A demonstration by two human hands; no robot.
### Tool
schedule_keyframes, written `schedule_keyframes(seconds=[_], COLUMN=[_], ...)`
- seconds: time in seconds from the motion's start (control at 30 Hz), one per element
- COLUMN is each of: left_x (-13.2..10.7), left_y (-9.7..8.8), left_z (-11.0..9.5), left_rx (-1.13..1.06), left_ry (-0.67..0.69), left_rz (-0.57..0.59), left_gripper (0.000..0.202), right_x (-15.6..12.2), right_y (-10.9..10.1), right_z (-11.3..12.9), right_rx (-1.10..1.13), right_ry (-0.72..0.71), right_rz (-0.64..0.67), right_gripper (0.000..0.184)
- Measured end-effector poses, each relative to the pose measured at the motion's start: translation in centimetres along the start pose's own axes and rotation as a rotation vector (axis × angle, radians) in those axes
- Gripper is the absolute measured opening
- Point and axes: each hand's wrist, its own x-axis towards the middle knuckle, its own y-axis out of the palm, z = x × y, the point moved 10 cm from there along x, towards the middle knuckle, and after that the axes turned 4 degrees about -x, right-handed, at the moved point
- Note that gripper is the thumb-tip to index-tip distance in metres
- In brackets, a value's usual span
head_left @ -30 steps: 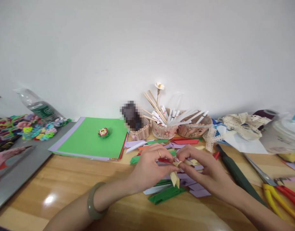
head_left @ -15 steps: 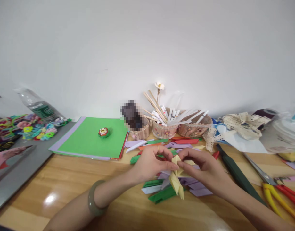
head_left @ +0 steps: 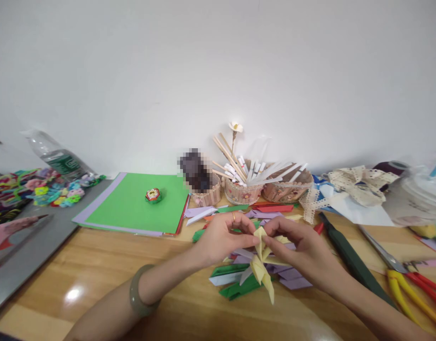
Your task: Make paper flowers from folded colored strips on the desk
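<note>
Between my two hands is a pale yellow folded paper piece [head_left: 262, 271], with several pointed flaps; one long flap hangs down toward me. My left hand [head_left: 226, 239], wearing a ring, pinches its upper flap from the left. From the right, my right hand [head_left: 294, 239] grips the same flap between thumb and fingers. Some of the folds are hidden behind my fingers. Beneath the hands lie folded paper strips in green [head_left: 241, 288], purple [head_left: 296, 279] and other colours, loosely piled on the wooden table [head_left: 125, 255].
Left of the pile, a green paper stack [head_left: 118, 208] carries a small folded paper ornament [head_left: 153, 195]. Baskets [head_left: 242, 192] with sticks and pens stand by the wall. At right lie a dark green tool [head_left: 356, 260], scissors [head_left: 391, 260] and lace ribbon [head_left: 360, 182]. A bottle [head_left: 61, 158] leans far left.
The upper flap of the yellow paper has been spread wider between my fingers. Its hanging point now reaches slightly lower. Both hands have barely shifted.
</note>
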Motion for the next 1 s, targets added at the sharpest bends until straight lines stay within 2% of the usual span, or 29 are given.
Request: schedule_keyframes(seconds=[0.1, 0.23, 0.3, 0.47, 0.53, 0.6, 0.7, 0.87, 1.0], left_x=[-0.1, -0.5, -1.0, -2.9, -3.7, -4.1, -3.3, -0.9, -0.5], left_y=[0.0, -0.4, -0.4, 0.7, 1.2, 1.6, 1.0, -0.4, -0.3], left_z=[-0.2, -0.9, -2.1, -5.3, -6.2, -6.5, -5.8, -2.5, -1.6], left_rx=[0.074, 0.264, 0.390, 0.614, 0.679, 0.710, 0.675, 0.454, 0.439], left_ry=[0.030, 0.094, 0.201, 0.583, 0.730, 0.794, 0.689, 0.259, 0.153], left_rz=[0.008, -0.051, -0.087, -0.147, -0.160, -0.154, -0.148, -0.106, -0.069], left_gripper=[0.014, 0.010, 0.007, 0.009, 0.010, 0.011, 0.009, 0.003, 0.006], right_x=[-0.1, -0.8, -1.3, -2.0, -1.9, -1.4, -0.6, -0.1, -0.1], right_y=[-0.3, -1.0, -1.1, -1.3, -1.4, -1.5, -1.3, -0.9, -0.9], right_z=[0.9, 3.3, 4.1, 4.6, 4.5, 3.9, 2.6, 0.6, -0.3], right_rx=[-0.099, -0.315, -0.381, -0.423, -0.403, -0.365, -0.312, -0.189, -0.154], right_ry=[-0.076, -0.268, -0.333, -0.391, -0.379, -0.318, -0.198, -0.042, 0.016], right_rz=[-0.039, -0.161, -0.202, -0.260, -0.265, -0.246, -0.174, -0.083, -0.080], right_gripper=[0.011, 0.011, 0.011, 0.009, 0.009, 0.010, 0.009, 0.012, 0.010])
